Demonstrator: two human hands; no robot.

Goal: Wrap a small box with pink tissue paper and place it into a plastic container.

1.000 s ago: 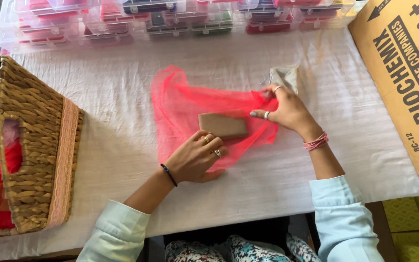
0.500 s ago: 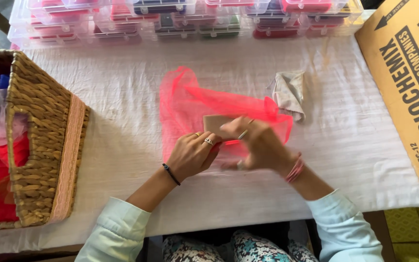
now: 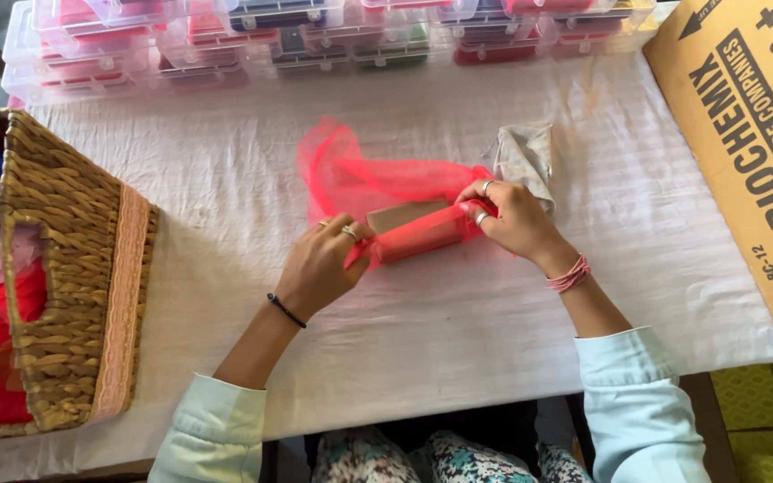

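Hands on small brown rectangular block (image 3: 411, 231) w/ sheer pink net fabric (image 3: 351, 174) over it: left hand (image 3: 322, 265) & right hand (image 3: 513, 215) both closed, pinching fabric taut, on white-cloth tabletop (image 3: 458, 331).

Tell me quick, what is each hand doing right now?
Left hand: closed, gripping the pink net fabric at the small brown block.
Right hand: closed, pinching the same fabric.

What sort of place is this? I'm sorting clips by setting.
Probably a small hand-packing or gift-wrapping workstation. Both hands, left hand and right hand, fold pink net fabric over a small brown block on a cloth-covered table, with clear plastic boxes and a wicker basket nearby.
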